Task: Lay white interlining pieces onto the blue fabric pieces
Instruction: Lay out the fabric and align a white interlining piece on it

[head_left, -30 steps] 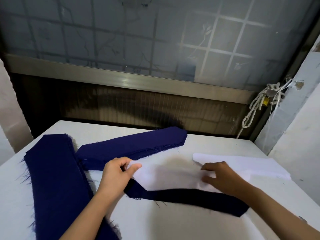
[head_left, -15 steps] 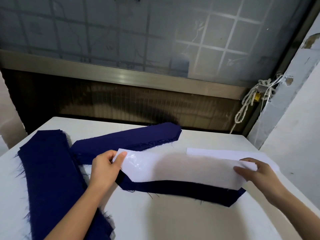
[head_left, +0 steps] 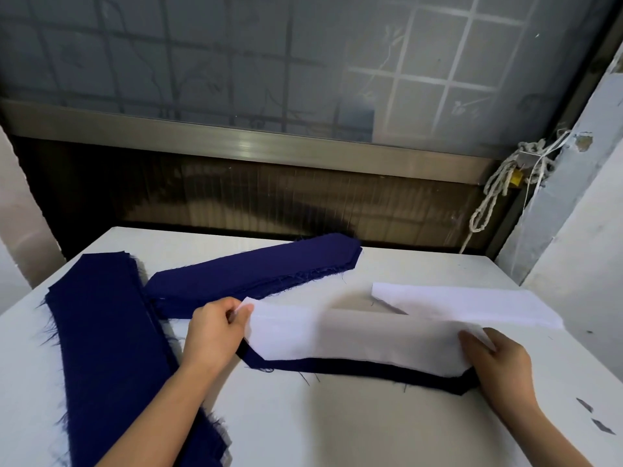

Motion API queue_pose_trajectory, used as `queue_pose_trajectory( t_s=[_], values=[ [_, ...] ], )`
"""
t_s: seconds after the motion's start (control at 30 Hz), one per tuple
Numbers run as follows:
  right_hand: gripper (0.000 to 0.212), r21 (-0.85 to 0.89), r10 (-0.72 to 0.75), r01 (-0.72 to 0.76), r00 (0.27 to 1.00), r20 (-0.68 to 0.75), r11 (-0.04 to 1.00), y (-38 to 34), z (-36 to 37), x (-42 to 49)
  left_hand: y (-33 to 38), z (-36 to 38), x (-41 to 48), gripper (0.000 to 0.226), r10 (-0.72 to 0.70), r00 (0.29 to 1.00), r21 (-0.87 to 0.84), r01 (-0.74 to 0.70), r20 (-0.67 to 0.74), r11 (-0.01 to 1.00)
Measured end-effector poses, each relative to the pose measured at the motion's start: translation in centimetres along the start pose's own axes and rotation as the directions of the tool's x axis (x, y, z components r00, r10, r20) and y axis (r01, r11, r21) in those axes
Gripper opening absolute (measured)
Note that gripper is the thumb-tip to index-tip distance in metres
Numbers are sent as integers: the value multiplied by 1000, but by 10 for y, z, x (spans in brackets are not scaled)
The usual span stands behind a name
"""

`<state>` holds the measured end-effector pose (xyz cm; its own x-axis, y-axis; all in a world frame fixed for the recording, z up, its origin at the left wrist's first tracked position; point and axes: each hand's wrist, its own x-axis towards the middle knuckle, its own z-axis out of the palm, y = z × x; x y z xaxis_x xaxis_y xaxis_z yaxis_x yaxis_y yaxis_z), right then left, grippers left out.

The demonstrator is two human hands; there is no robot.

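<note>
Frosted gridded window (head_left: 236, 62) above white table (head_left: 337, 426)

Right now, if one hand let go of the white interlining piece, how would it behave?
Probably floppy: the white interlining piece bows between the left hand and right hand. Likely very light: fingertip pinches alone carry it. Seemingly thin: its middle looks semi-transparent.
</note>
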<state>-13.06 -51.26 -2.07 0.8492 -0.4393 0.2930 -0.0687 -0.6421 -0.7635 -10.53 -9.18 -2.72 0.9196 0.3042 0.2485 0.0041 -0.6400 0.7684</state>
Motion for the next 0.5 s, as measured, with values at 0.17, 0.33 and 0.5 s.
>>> queue_pose_trajectory(
  t_s=[0.17, 0.33, 0.5],
  values=[
    [39, -70, 6, -11, 997, -73, 997, 4, 1, -4, -1, -3, 1, 35, -39, 998, -68, 37, -42, 997],
    [43, -255, -57, 30, 994, -98, 967, -2, 2, -9, -1, 0, -2, 39, -28, 999, 134, 22, 41, 991],
    [35, -433, -141, 92, 987, -82, 897, -9, 6, -16, 0, 0, -2, 34, -31, 998, 197, 20, 53, 980]
  ],
)
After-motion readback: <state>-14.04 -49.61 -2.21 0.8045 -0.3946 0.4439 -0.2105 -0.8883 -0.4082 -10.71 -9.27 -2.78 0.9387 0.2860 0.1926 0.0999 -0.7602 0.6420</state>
